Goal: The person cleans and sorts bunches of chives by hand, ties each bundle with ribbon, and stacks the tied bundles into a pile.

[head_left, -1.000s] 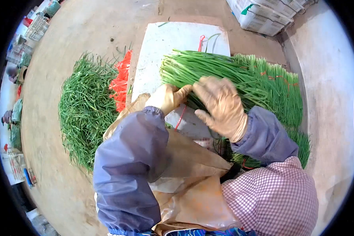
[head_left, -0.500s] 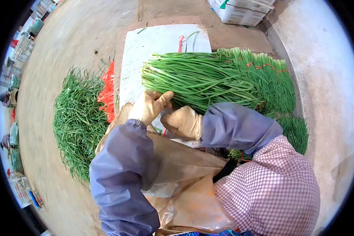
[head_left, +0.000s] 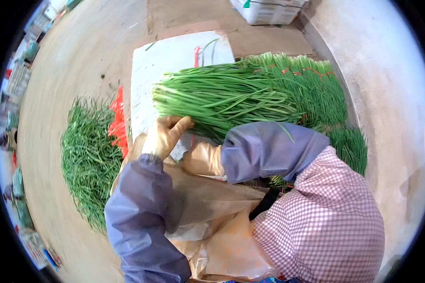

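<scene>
A thick layer of green garlic chives (head_left: pixel 231 96) lies across a white board (head_left: pixel 148 70), pale cut ends to the left. My left hand (head_left: pixel 167 136), in a cream glove, is closed at the near edge of the chives, thumb against index finger; what it pinches is hidden. Just right of and below it, my gloved right hand (head_left: pixel 204 159) is curled shut with its fingers turned away from view. A red tie (head_left: pixel 197 55) sticks out from under the chives at the far side, and a red bit shows between my hands.
Tied chive bundles (head_left: pixel 311 80) are stacked to the right, beside the wall. A loose heap of green leaves (head_left: pixel 89 160) and red plastic strips (head_left: pixel 119 122) lie on the left. White crates (head_left: pixel 271 13) stand at the back. Brown plastic sheeting (head_left: pixel 208 203) covers my lap.
The view has shifted, so the board and chives sit further left. My left hand stays at the chives' near edge; my right hand remains curled just below it.
</scene>
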A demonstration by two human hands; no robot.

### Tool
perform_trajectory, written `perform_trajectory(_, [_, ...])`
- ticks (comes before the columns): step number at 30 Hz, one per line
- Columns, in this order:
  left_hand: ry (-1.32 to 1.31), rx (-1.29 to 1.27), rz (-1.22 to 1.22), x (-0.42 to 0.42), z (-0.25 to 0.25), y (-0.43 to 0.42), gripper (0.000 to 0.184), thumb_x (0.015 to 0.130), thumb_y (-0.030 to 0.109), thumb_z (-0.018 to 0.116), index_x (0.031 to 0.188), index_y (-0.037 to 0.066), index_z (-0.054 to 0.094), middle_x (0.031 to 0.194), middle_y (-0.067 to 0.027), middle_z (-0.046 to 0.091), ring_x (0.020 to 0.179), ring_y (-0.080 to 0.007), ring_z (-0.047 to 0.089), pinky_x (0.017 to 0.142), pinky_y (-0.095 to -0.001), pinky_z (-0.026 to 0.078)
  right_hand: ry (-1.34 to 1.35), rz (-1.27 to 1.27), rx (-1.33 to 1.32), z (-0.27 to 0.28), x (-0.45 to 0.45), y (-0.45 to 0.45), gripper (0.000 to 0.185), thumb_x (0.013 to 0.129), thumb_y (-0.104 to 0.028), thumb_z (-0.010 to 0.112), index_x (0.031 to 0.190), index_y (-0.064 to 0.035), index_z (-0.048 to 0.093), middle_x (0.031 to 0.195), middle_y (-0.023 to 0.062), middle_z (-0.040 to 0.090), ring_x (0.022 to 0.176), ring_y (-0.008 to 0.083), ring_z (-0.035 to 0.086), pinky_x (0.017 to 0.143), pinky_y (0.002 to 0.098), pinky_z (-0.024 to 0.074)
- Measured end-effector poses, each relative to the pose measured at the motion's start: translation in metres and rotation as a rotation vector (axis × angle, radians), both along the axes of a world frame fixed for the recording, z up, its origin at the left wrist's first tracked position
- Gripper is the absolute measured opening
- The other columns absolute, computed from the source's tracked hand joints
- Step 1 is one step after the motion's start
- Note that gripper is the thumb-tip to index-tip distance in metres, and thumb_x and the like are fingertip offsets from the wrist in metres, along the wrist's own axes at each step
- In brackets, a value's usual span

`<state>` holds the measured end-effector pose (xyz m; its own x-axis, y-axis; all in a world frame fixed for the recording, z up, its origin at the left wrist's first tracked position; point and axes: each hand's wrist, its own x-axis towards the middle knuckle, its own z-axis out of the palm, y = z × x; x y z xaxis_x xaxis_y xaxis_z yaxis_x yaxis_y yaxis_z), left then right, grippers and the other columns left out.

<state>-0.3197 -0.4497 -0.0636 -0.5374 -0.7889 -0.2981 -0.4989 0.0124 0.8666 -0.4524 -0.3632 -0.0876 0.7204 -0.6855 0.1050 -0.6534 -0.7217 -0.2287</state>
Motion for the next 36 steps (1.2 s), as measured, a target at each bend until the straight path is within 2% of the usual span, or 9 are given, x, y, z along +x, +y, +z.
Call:
perform_trajectory(2, [0.12, 0.059, 0.014, 0.002, -0.007, 0.001, 0.038, 0.093, 0.033, 0.065, 0.104, -0.002, 0.071, 0.096, -0.0108, 0.073, 0.088, -0.0149, 0.064, 0.081, -0.0302, 0.049, 0.22, -0.043, 0.288, 0.007, 0.004, -0.007, 0.028, 0.085, -0.024, 0.055, 0.103, -0.0061, 0.067, 0.093, 0.0086, 0.071, 0.085, 0.0336, 0.068, 0.08, 0.048, 0.0521])
perform_trajectory(9, [0.167, 0.131, 0.108, -0.002, 0.01, 0.007, 0.026, 0.091, 0.018, 0.064, 0.105, -0.004, 0.069, 0.093, -0.0089, 0.072, 0.086, -0.0134, 0.063, 0.08, -0.0301, 0.05, -1.269, -0.575, 0.46, 0.006, -0.02, 0.003, 0.002, 0.085, -0.003, 0.063, 0.083, -0.002, 0.061, 0.064, 0.0033, 0.058, 0.059, 0.0111, 0.056, 0.055, 0.0271, 0.0457])
perform_trajectory(15, [0.111, -0.004, -0.011, -0.001, 0.006, 0.016, 0.026, 0.086, 0.005, 0.066, 0.111, 0.001, 0.067, 0.098, -0.0069, 0.07, 0.09, -0.0158, 0.063, 0.084, -0.0303, 0.048, -1.738, -0.762, 0.605, 0.023, -0.015, -0.005, 0.003, 0.09, -0.005, 0.061, 0.088, -0.0024, 0.061, 0.067, -0.0022, 0.055, 0.059, 0.0041, 0.048, 0.052, 0.0221, 0.0412])
perform_trajectory(22, [-0.025, -0.55, -0.043, -0.004, -0.001, 0.019, 0.021, 0.078, 0.003, 0.067, 0.1, 0.005, 0.069, 0.087, -0.011, 0.066, 0.084, -0.0291, 0.063, 0.077, -0.038, 0.049, -1.509, -0.752, 0.507, 0.013, -0.012, -0.011, 0.004, 0.089, -0.007, 0.062, 0.089, -0.0027, 0.061, 0.07, 0.0044, 0.062, 0.062, 0.0093, 0.055, 0.057, 0.0281, 0.0475])
perform_trajectory(23, [-0.071, -0.652, -0.076, -0.006, 0.006, 0.019, 0.018, 0.078, 0.003, 0.066, 0.096, 0.005, 0.069, 0.085, -0.011, 0.065, 0.081, -0.031, 0.062, 0.075, -0.0395, 0.049, -1.349, -0.799, 0.484, 0.019, -0.016, -0.009, 0.005, 0.086, -0.007, 0.063, 0.09, -0.0038, 0.062, 0.076, 0.0105, 0.066, 0.064, 0.018, 0.061, 0.062, 0.0321, 0.0503])
perform_trajectory(26, [-0.176, -0.944, -0.168, -0.018, 0.023, 0.022, 0.009, 0.078, 0.006, 0.065, 0.087, 0.007, 0.066, 0.078, -0.0089, 0.062, 0.074, -0.0332, 0.059, 0.067, -0.0442, 0.047, -1.204, -0.66, 0.008, 0.033, -0.028, 0.014, 0.008, 0.089, -0.004, 0.062, 0.097, -0.0031, 0.061, 0.073, 0.0069, 0.064, 0.059, 0.0179, 0.06, 0.055, 0.0261, 0.0477])
perform_trajectory(30, [-0.361, -1.082, -0.223, -0.029, 0.043, 0.033, 0.009, 0.078, 0.012, 0.067, 0.087, 0.01, 0.067, 0.08, -0.0059, 0.061, 0.078, -0.0298, 0.059, 0.068, -0.0445, 0.046, -0.927, -0.539, -0.463, 0.055, -0.058, 0.009, 0.028, 0.082, -0.009, 0.062, 0.109, -0.0081, 0.06, 0.114, 0.012, 0.061, 0.109, 0.0324, 0.059, 0.091, 0.0445, 0.045])
perform_trajectory(31, [-0.397, -1.117, -0.211, -0.033, 0.046, 0.037, 0.009, 0.078, 0.012, 0.067, 0.086, 0.011, 0.067, 0.081, -0.0051, 0.061, 0.079, -0.0291, 0.059, 0.068, -0.0445, 0.045, -0.663, -0.683, -0.424, 0.049, -0.054, 0.001, 0.04, 0.083, -0.017, 0.058, 0.121, -0.0076, 0.055, 0.128, 0.0116, 0.052, 0.127, 0.0327, 0.045, 0.108, 0.052, 0.0299])
perform_trajectory(36, [-0.404, -1.339, -0.212, -0.052, 0.055, 0.042, 0.014, 0.076, 0.009, 0.065, 0.089, 0.007, 0.064, 0.108, -0.0098, 0.062, 0.103, -0.0291, 0.059, 0.094, -0.0448, 0.043, -0.329, -0.786, -0.292, -0.002, -0.044, -0.024, 0.052, 0.087, -0.026, 0.051, 0.135, -0.0065, 0.049, 0.135, 0.012, 0.049, 0.132, 0.0294, 0.041, 0.115, 0.0515, 0.0191])
